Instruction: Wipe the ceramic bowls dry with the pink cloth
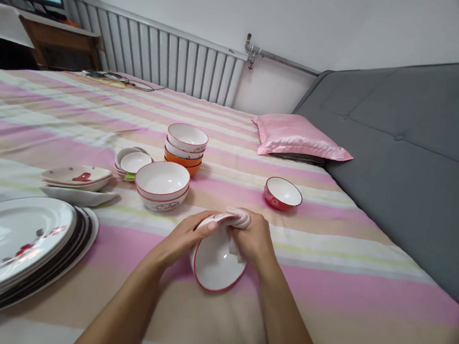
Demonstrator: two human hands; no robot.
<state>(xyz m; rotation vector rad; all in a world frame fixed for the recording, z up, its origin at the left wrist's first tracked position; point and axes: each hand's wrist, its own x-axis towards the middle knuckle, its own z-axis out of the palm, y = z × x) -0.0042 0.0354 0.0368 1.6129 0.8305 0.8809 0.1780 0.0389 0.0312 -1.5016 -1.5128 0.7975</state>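
Observation:
A white bowl with a red rim is tilted on its side between my hands, its opening facing me. My left hand grips its upper left rim, thumb over the edge. My right hand is closed on a pale pink cloth, folded over the bowl's upper right rim; part of the cloth hangs inside the bowl. Just beyond my left hand sit two nested white bowls with red rims. A small red bowl with a white inside stands upright past my right hand.
Behind the nested bowls rises a stack of white and orange bowls. Small dishes, oval dishes and a pile of plates lie left on the striped bedspread. A pink pillow rests by the grey headboard.

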